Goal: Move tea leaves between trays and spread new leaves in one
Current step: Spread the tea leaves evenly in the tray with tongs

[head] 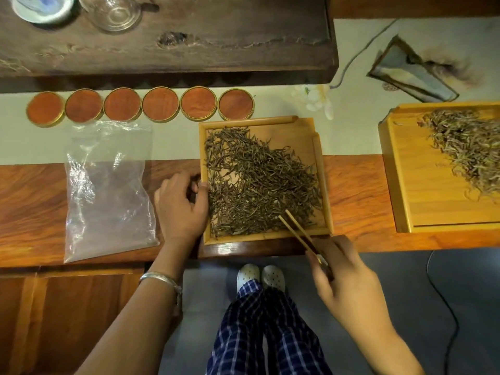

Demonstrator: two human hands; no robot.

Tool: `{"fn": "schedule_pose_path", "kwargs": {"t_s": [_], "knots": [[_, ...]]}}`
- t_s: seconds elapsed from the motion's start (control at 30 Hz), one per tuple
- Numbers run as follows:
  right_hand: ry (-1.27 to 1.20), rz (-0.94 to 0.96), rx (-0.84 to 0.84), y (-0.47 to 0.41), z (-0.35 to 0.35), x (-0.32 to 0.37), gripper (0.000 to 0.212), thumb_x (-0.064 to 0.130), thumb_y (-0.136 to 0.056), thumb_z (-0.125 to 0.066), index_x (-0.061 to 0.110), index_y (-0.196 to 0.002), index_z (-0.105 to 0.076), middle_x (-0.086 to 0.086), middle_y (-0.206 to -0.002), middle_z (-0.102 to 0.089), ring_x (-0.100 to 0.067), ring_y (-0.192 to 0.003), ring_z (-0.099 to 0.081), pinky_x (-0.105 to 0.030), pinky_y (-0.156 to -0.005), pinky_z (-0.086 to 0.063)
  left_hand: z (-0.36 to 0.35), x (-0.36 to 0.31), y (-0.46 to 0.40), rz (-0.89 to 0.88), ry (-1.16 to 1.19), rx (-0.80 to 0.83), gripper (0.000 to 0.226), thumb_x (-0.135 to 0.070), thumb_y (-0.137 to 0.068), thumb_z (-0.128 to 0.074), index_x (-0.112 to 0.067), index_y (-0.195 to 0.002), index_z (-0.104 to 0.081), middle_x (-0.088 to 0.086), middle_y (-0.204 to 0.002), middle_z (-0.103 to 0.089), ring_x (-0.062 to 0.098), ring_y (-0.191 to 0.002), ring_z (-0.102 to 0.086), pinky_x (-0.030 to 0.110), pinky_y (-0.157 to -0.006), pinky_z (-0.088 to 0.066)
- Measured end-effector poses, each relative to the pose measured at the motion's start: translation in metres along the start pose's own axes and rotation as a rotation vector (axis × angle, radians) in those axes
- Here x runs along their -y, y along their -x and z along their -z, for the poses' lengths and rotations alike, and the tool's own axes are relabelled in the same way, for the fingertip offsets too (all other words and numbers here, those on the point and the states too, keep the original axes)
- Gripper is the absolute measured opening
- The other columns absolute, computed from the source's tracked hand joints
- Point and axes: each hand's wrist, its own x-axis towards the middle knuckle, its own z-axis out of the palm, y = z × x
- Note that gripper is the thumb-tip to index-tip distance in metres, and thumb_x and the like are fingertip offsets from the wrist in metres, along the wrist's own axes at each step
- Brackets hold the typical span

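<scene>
Right hand [349, 277] grips tongs [300, 231], tips in leaves [259, 182] ahead-left; left hand [181, 204], fingers curled, steadies tray [322, 169] edge.

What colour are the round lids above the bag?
Reddish-brown wood with gold rims, seen in the head view.
</scene>
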Motion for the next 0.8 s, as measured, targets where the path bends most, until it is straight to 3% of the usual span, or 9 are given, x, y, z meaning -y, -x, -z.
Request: {"fn": "schedule_pose_path", "kwargs": {"t_s": [0.2, 0.5, 0.63, 0.8], "knots": [[-0.01, -0.052, 0.019, 0.003, 0.007, -0.006, 0.026, 0.032, -0.087, -0.05, 0.017, -0.105, -0.059, -0.001, -0.095, -0.055, -0.029, -0.051, -0.06, -0.03, -0.035, -0.041, 0.0, -0.001, 0.0, 0.007, 0.004, 0.005, 0.021, -0.031, -0.088, -0.05, -0.014, -0.075, -0.05, 0.002, -0.071, -0.052, 0.023, -0.072, -0.045, 0.038, -0.072, -0.034], [0.008, -0.121, -0.006, 0.007, 0.012, -0.01, 0.016, 0.024, -0.085, -0.06, 0.011, -0.095, -0.06, -0.002, -0.086, -0.051, -0.028, -0.049, -0.056, -0.028, -0.038, -0.036, 0.0, 0.0, 0.0, 0.006, 0.012, -0.005, 0.023, -0.034, -0.087, -0.048, -0.014, -0.075, -0.05, 0.002, -0.071, -0.052, 0.021, -0.071, -0.043, 0.031, -0.071, -0.027], [-0.025, -0.035, 0.026, 0.006, 0.009, 0.006, 0.015, 0.029, -0.091, -0.058, 0.016, -0.098, -0.062, -0.001, -0.093, -0.059, -0.027, -0.055, -0.062, -0.028, -0.036, -0.042, 0.001, -0.003, 0.0, 0.009, 0.026, -0.014, 0.024, -0.034, -0.086, -0.048, -0.014, -0.073, -0.048, 0.001, -0.07, -0.052, 0.022, -0.071, -0.044, 0.036, -0.073, -0.032], [-0.029, 0.09, 0.147, 0.0, 0.002, 0.022, 0.031, 0.036, -0.09, -0.045, 0.014, -0.094, -0.067, -0.004, -0.093, -0.062, -0.027, -0.057, -0.063, -0.036, -0.034, -0.044, 0.001, -0.003, 0.001, 0.002, 0.028, -0.012, 0.021, -0.031, -0.087, -0.051, -0.016, -0.073, -0.047, -0.002, -0.07, -0.05, 0.022, -0.071, -0.043, 0.037, -0.073, -0.033]]}}
